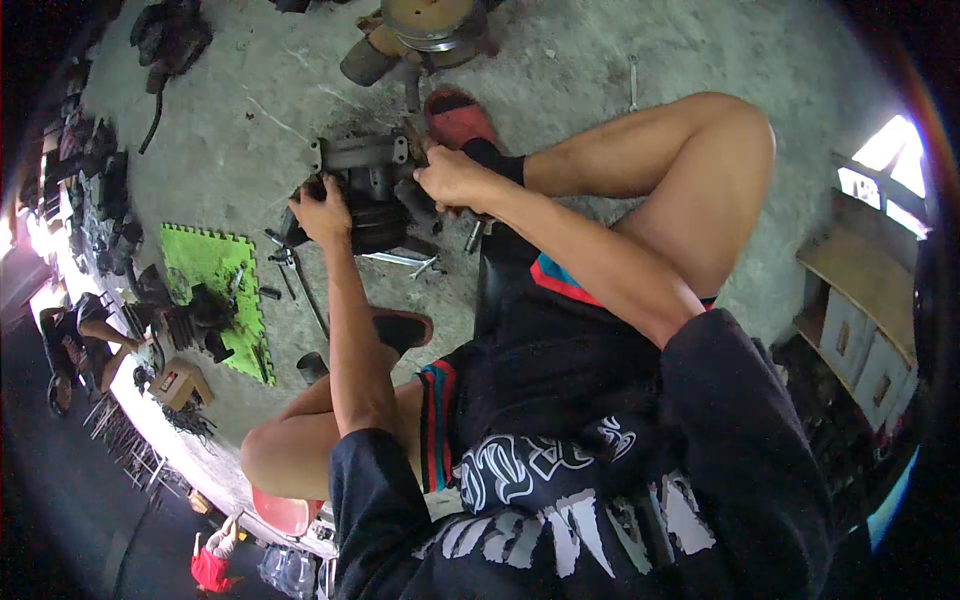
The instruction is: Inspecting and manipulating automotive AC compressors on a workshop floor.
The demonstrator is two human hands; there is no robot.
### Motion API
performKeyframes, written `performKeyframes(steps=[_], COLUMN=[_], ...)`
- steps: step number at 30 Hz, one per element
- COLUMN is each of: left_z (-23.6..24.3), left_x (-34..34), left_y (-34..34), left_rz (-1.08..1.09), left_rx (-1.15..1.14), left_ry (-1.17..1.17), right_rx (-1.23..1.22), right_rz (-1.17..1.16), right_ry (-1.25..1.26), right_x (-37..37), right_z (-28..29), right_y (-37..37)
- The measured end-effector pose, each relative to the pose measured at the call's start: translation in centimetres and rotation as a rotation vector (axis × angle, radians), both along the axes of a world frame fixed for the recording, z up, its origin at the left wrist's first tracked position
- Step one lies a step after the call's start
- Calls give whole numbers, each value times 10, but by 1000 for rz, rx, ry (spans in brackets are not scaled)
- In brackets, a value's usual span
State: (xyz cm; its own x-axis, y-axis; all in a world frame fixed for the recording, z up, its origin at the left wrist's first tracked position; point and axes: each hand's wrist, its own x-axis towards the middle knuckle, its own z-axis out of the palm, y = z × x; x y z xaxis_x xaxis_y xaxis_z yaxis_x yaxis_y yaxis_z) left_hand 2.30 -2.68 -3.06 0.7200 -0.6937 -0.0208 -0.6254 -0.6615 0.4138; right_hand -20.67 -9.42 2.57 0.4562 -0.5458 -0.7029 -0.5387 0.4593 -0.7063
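Sitting on the concrete floor (620, 60) with a dark greasy metal engine part (368, 190) between the feet. Left hand (322, 213) is curled over its left edge, gripping it; right hand (450, 177) is closed around something at its right side, can't tell what. Loose wrenches (400, 260) lie just beside it, green foam mat (215, 270) nearby.

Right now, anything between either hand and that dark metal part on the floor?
Nothing visible. The left hand rests on the left side of the dark metal part, and the right hand grips at its right edge. Loose wrenches lie on the concrete floor just below it, clear of both hands.
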Motion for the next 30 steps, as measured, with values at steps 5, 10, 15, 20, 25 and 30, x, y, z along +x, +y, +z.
performKeyframes(steps=[5,10,15,20,25,30], left_z=[-1,1,3,2,6,9], left_x=[-1,-1,-11,-21,-26,-6], left_y=[2,8,10,17,7,1], left_rz=[-21,-20,61,121,187,237], left_rx=[-22,-116,-52,-146,-194,-202], left_ry=[26,-5,-17,47,27,50], right_rx=[34,196,263,127,469,492], right_rz=[90,-31,-222,-66,-291,-121], right_ry=[-16,-187,48,141,100,120], right_x=[-6,-41,-19,25,39,51], right_z=[12,23,2,-10,16,86], right_y=[5,2,-6,-11,-40,-36])
